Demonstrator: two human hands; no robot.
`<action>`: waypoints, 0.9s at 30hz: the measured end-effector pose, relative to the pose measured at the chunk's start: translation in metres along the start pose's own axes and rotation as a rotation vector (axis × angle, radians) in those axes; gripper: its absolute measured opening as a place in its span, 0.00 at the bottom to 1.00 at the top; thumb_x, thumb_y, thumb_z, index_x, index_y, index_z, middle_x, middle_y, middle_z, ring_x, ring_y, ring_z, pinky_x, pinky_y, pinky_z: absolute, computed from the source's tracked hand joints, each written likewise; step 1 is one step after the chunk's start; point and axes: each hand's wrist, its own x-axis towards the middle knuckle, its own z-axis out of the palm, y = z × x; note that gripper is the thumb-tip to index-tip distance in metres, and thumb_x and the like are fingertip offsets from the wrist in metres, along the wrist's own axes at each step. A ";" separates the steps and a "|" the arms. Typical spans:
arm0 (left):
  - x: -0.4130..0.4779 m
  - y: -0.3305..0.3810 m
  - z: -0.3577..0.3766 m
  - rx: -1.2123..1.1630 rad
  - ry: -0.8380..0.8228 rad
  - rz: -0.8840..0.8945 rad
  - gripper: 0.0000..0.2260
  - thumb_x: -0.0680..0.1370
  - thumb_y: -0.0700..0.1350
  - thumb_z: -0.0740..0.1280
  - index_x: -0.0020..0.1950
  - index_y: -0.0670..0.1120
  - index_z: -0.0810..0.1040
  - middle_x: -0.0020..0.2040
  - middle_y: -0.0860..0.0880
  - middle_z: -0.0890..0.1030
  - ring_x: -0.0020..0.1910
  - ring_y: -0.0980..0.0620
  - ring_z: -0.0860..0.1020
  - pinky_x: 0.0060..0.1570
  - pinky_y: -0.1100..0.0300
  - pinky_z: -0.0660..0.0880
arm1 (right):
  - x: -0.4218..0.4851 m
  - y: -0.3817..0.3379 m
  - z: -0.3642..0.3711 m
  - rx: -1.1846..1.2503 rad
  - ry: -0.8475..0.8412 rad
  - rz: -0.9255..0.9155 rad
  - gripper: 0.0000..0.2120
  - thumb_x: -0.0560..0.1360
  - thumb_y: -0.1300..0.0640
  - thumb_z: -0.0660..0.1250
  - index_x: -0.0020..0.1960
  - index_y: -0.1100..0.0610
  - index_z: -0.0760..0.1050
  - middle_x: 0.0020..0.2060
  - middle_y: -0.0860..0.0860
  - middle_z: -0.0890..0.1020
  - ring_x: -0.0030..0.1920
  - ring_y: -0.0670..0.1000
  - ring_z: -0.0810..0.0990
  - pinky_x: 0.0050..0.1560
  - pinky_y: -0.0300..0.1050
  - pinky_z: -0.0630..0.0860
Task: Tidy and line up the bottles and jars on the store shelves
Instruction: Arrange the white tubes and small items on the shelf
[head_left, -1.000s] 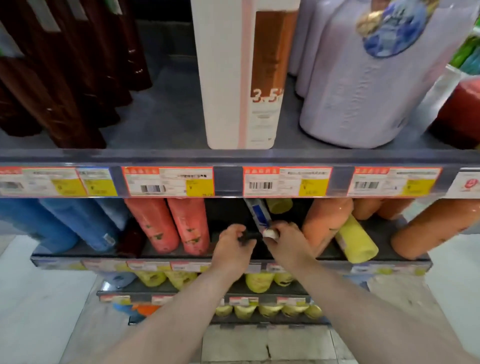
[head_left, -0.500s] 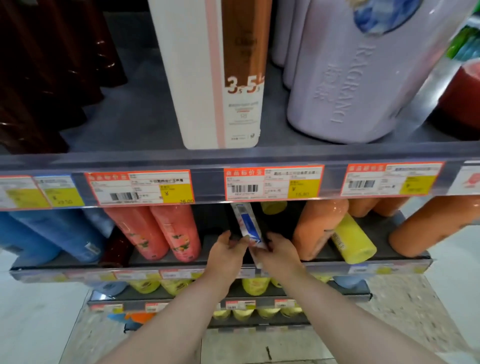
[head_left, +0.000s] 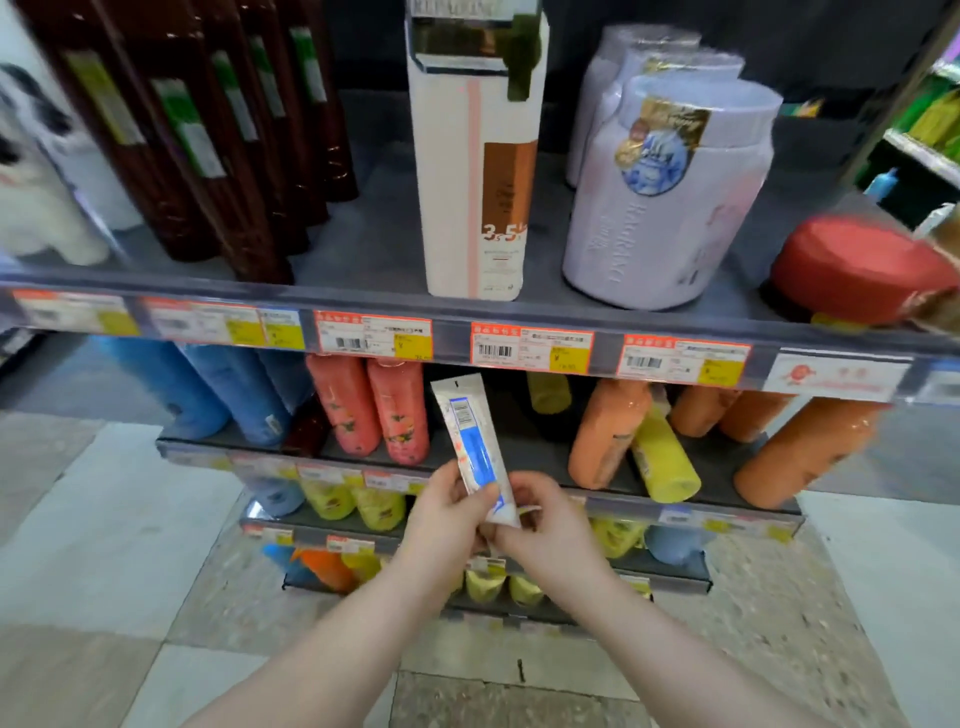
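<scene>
Both hands hold a white-and-blue tube (head_left: 475, 447) upright, near the orange bottles (head_left: 605, 434). The left hand (head_left: 447, 525) curls round its lower body. The right hand (head_left: 540, 525) pinches its bottom end.

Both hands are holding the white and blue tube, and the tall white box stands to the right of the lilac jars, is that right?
Not quite. The head view shows the tall white box standing to the left of the lilac jars, not the right. The rest holds: the left hand and the right hand both hold the white and blue tube.
</scene>
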 end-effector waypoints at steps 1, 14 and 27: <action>-0.012 0.003 -0.002 -0.006 0.009 0.006 0.11 0.77 0.36 0.63 0.57 0.47 0.75 0.47 0.46 0.83 0.44 0.47 0.82 0.43 0.49 0.78 | -0.008 -0.005 -0.001 0.008 -0.030 -0.016 0.18 0.66 0.59 0.72 0.46 0.40 0.70 0.43 0.41 0.79 0.40 0.36 0.78 0.36 0.29 0.73; -0.136 0.048 -0.065 -0.057 0.192 0.249 0.19 0.74 0.38 0.69 0.62 0.54 0.75 0.53 0.52 0.83 0.54 0.53 0.80 0.56 0.53 0.76 | -0.067 -0.117 0.029 0.204 -0.252 -0.176 0.11 0.72 0.61 0.69 0.52 0.49 0.75 0.44 0.47 0.83 0.42 0.43 0.83 0.41 0.35 0.77; -0.245 0.073 -0.270 0.005 0.343 0.386 0.29 0.73 0.36 0.69 0.67 0.58 0.61 0.54 0.44 0.76 0.44 0.52 0.76 0.34 0.69 0.72 | -0.127 -0.230 0.216 0.448 -0.562 -0.188 0.08 0.72 0.70 0.62 0.48 0.63 0.76 0.40 0.56 0.83 0.39 0.52 0.83 0.36 0.42 0.78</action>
